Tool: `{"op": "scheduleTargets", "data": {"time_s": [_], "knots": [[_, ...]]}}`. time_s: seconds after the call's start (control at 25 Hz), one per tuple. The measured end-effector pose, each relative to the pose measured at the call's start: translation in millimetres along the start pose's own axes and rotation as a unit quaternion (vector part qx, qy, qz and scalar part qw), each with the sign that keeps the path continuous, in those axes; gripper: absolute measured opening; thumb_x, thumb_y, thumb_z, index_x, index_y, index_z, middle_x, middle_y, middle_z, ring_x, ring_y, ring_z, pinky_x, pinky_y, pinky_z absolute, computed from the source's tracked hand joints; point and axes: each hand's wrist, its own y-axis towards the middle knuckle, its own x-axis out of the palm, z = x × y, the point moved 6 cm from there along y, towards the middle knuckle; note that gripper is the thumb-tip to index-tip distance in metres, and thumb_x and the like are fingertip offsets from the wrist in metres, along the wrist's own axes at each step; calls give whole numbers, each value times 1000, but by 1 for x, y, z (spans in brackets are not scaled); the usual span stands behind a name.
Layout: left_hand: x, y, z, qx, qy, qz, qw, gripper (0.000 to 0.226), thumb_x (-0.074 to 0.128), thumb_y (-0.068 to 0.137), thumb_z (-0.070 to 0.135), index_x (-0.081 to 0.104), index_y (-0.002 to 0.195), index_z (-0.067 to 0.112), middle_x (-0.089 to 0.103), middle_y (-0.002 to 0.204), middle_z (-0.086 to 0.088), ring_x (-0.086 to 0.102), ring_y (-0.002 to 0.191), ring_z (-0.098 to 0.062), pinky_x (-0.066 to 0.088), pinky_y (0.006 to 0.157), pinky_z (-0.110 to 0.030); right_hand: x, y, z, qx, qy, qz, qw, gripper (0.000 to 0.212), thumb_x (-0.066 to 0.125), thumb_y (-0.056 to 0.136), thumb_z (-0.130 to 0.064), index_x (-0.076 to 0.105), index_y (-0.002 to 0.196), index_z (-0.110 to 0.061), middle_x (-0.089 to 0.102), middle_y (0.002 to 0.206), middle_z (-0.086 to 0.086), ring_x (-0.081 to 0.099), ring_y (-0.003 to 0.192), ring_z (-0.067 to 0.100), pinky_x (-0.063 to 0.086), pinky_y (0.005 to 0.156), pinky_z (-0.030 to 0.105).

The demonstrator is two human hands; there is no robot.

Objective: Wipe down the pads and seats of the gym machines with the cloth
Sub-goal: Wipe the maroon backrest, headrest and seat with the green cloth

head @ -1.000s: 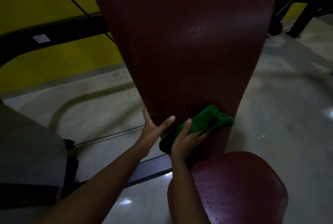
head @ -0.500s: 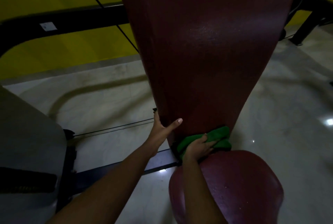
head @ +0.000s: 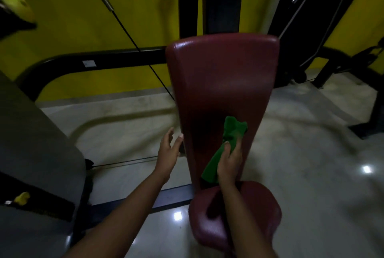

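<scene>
A tall dark red back pad (head: 222,83) stands upright in front of me, with a rounded red seat (head: 257,212) below it. My right hand (head: 229,161) presses a green cloth (head: 230,135) flat against the lower part of the back pad. The cloth trails from above my fingers down past my wrist. My left hand (head: 168,151) hovers just off the pad's left edge with its fingers spread, holding nothing.
A black curved frame tube (head: 99,62) and a thin black cable (head: 128,33) run behind the pad on the left. A grey machine housing (head: 37,154) fills the lower left. Black machine legs (head: 324,77) stand at the right on the glossy floor (head: 311,164).
My right hand has slid the cloth up from the pad's bottom edge. My left hand has let go of the pad's left edge. The view has pulled back, showing the pad's top.
</scene>
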Motion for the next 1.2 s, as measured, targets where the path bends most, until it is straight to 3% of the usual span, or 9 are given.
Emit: {"op": "scheduleTargets", "data": {"time_s": [0.12, 0.24, 0.4, 0.56, 0.64, 0.76, 0.88, 1.08, 1.2], "knots": [[-4, -16, 53, 120, 29, 5, 992, 53, 54, 93, 24, 35, 142, 21, 37, 146, 3, 34, 134, -8, 33, 111, -31, -9, 23, -60, -82, -6, -20, 996, 60, 36, 82, -26, 40, 139, -5, 50, 134, 17, 47, 122, 26, 30, 96, 20], [6, -19, 117, 245, 105, 20, 964, 51, 56, 93, 19, 38, 140, 18, 40, 141, 2, 35, 129, -4, 31, 104, -14, -12, 55, -121, -162, -27, -37, 986, 57, 37, 83, -25, 42, 137, -6, 52, 128, 17, 48, 118, 26, 32, 95, 23], [30, 34, 197, 335, 221, 46, 915, 50, 51, 95, 26, 36, 141, 14, 37, 146, -8, 30, 139, -20, 26, 115, -40, -3, 113, -194, -270, -56, -44, 960, 53, 36, 85, -25, 45, 135, -8, 52, 127, 17, 47, 117, 28, 33, 95, 26], [47, 104, 231, 342, 394, 104, 847, 64, 25, 90, 50, 42, 138, 12, 47, 140, -8, 35, 137, -23, 17, 116, -39, 47, 157, -236, -376, -194, -70, 903, 64, 22, 81, -43, 42, 138, -21, 43, 141, 13, 34, 133, 28, 31, 104, 46], [54, 119, 234, 350, 458, 136, 806, 64, 25, 87, 49, 57, 125, 9, 62, 124, -10, 55, 119, -27, 37, 105, -39, 84, 171, -229, -394, -301, -94, 863, 63, 22, 82, -47, 39, 139, -28, 34, 149, 11, 25, 139, 26, 20, 108, 49], [54, 125, 225, 381, 475, 181, 772, 49, 39, 85, 42, 66, 104, 6, 70, 101, -9, 66, 92, -28, 50, 81, -37, 115, 175, -205, -458, -391, -60, 796, 53, 35, 79, -53, 50, 125, -33, 51, 136, 9, 40, 128, 24, 14, 103, 48], [52, 129, 221, 392, 469, 196, 767, 49, 39, 86, 43, 64, 110, 9, 68, 106, -7, 63, 95, -26, 47, 85, -38, 95, 204, -194, -507, -372, -40, 777, 50, 41, 73, -53, 52, 117, -32, 57, 123, 6, 45, 118, 20, 23, 103, 48], [53, 129, 222, 391, 474, 190, 766, 52, 39, 85, 45, 63, 114, 10, 68, 107, -8, 63, 95, -26, 48, 86, -41, 81, 210, -194, -396, -333, 45, 855, 49, 39, 77, -50, 61, 112, -23, 56, 121, 12, 47, 119, 29, 17, 106, 53], [56, 125, 223, 383, 486, 187, 763, 53, 38, 85, 45, 63, 115, 9, 67, 110, -9, 63, 99, -28, 47, 88, -41, 105, 181, -200, -462, -349, 9, 816, 48, 39, 77, -54, 58, 114, -29, 55, 122, 8, 42, 118, 23, 16, 105, 51]]}}
